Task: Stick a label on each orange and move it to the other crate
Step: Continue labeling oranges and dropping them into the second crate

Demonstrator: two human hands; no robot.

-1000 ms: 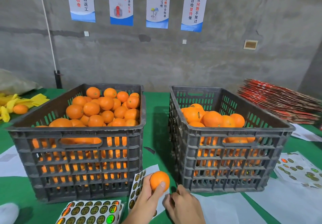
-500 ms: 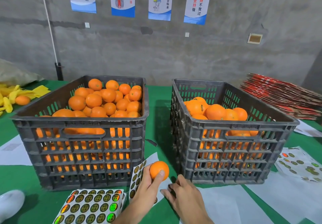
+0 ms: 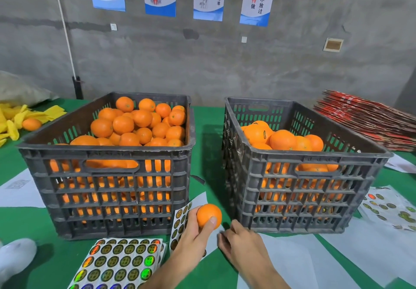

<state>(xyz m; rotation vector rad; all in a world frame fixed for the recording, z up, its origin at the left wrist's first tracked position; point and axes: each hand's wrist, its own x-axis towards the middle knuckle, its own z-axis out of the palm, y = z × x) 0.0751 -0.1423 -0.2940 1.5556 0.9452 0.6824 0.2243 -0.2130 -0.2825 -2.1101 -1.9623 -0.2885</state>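
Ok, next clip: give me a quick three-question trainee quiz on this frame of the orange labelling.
1. True or false: the left hand holds an orange.
2. Which crate is fuller: A) the left crate or B) the right crate?
3. Fill in: the right hand reaches down beside a strip of ______ on the green table.

Key: 1 true; 2 A; 3 stickers. No sticker shows on the side of the held orange that faces the camera, so labelling looks not yet done.

Matt grey plastic crates [image 3: 108, 189]; glossy holo label sheets [image 3: 121, 264]; green cloth [image 3: 209, 144].
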